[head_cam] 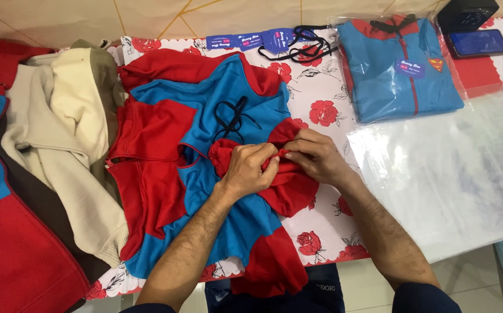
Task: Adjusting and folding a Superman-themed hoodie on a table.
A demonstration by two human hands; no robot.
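both hands' fingers [270, 164] pinch the crumpled red-and-blue hoodie's [216, 116] red fabric.

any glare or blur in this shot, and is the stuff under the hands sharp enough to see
Head view: soft, even light with faint shadows; white glare on the clear plastic sheet at right washes out the table under it. The left hand and right hand, pinching the red and blue garment, are sharp; slight wide-angle stretch at the edges.

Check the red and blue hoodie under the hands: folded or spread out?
Spread out, loosely rumpled. The hoodie lies open across the table, while the left hand and right hand bunch its red fabric.
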